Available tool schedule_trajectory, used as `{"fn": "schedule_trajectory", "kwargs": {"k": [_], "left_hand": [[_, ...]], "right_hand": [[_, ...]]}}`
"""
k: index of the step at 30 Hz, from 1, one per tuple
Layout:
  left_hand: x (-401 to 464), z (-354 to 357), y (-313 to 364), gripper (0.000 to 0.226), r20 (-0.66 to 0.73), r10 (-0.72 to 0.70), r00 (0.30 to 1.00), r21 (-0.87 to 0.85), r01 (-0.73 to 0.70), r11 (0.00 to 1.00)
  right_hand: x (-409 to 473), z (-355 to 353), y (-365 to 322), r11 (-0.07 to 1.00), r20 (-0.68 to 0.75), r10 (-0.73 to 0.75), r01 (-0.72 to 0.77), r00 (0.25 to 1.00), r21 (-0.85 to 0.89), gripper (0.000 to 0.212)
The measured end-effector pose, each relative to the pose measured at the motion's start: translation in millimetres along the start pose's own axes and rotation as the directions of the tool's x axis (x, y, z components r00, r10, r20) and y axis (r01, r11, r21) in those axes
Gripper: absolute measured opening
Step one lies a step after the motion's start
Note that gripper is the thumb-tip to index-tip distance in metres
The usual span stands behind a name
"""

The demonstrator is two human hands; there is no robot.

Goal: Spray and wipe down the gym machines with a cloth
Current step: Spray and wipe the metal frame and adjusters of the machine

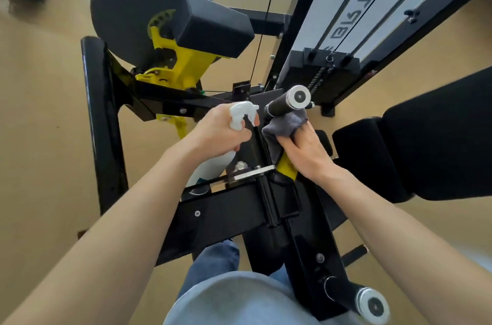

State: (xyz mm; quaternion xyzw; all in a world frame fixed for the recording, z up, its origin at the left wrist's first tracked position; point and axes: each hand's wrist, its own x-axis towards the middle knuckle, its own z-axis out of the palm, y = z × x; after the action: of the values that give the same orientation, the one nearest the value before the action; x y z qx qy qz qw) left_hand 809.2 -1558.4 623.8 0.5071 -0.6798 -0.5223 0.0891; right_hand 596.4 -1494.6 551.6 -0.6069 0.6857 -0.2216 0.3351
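Gripping the spray bottle (pixel 241 114), the left hand (pixel 218 129) is aimed at the handle (pixel 285 103) (nozzle close), while the cloth (pixel 285 125) is held ready beneath by the right hand (pixel 306 150).

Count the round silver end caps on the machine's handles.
2: one end cap tops the handle beside the grey cloth; the other end cap sits at bottom right. Others may be hidden.

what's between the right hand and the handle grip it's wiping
In the head view, the grey cloth lies between the right hand and the black handle grip.
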Motion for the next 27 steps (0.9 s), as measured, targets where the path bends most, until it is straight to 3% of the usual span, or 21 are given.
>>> {"fn": "schedule_trajectory", "kwargs": {"k": [3, 8, 12, 16, 20, 23, 27], "left_hand": [[2, 3, -4, 0.023, -0.01, 0.028, 1.0, -0.042, -0.029, 0.999], [8, 3, -3, 0.026, -0.064, 0.107, 0.992, -0.118, -0.114, 0.987], [9, 7, -8, 0.03, -0.07, 0.119, 0.99, -0.133, -0.127, 0.983], [9, 8, -9, 0.03, -0.096, 0.127, 0.987, -0.151, -0.14, 0.978], [9, 9, -9, 0.03, -0.132, 0.13, 0.983, -0.155, -0.15, 0.976], [9, 7, -10, 0.031, -0.151, 0.137, 0.979, -0.131, -0.157, 0.979], [11, 6, -14, 0.027, -0.166, 0.108, 0.98, -0.105, -0.126, 0.986]], "right_hand": [[-8, 2, -4, 0.995, 0.003, 0.068, -0.068, 0.998, 0.078, 0.05], [-29, 8, -6, 0.998, -0.054, 0.029, -0.026, 0.998, 0.061, 0.043], [-31, 3, -11, 0.987, -0.151, 0.062, -0.038, 0.987, 0.155, 0.053], [-23, -10, -32, 0.982, -0.23, -0.037, 0.078, 0.972, 0.174, 0.058], [3, -20, -54, 0.981, -0.384, -0.112, 0.163, 0.916, 0.103, 0.04], [24, -17, -60, 0.962, -0.457, -0.094, 0.2, 0.885, 0.188, 0.022], [32, 5, -56, 0.929, -0.489, 0.013, 0.171, 0.872, 0.329, 0.014]]}}
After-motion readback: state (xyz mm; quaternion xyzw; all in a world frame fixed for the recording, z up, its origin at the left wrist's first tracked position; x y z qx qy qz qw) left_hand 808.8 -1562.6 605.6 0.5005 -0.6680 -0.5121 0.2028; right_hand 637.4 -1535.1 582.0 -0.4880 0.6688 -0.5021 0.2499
